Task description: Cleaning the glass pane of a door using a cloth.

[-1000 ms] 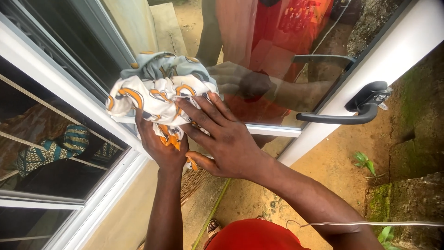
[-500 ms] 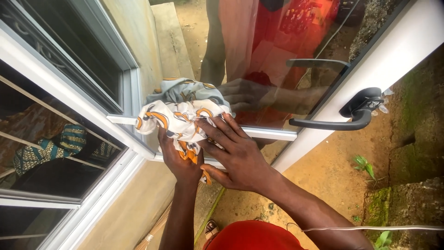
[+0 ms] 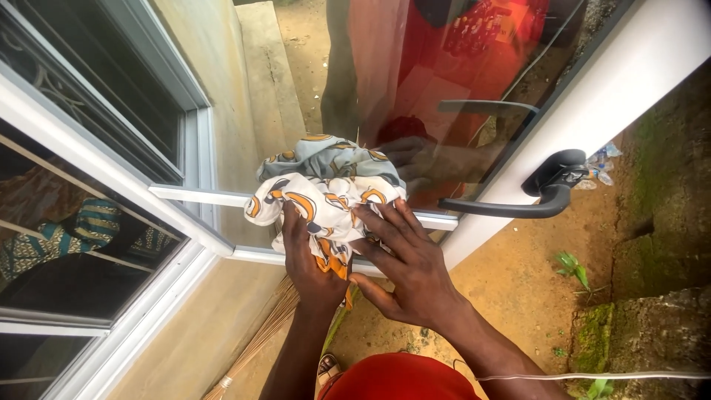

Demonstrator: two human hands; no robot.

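Outdoors, a glass door panel [image 3: 444,81] carries a patterned cloth [image 3: 326,196] left of its black handle [image 3: 533,196]. Left hand [image 3: 311,259] bunches it; right hand [image 3: 407,267] lies flat on it. Firm, overlapping strokes seem best.

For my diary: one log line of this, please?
left hand + right hand: pressing white orange-patterned cloth | on glass pane | black handle: untouched

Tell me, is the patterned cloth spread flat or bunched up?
Bunched up. The cloth sits in crumpled folds against the window glass, with the left hand and right hand pressing on it.
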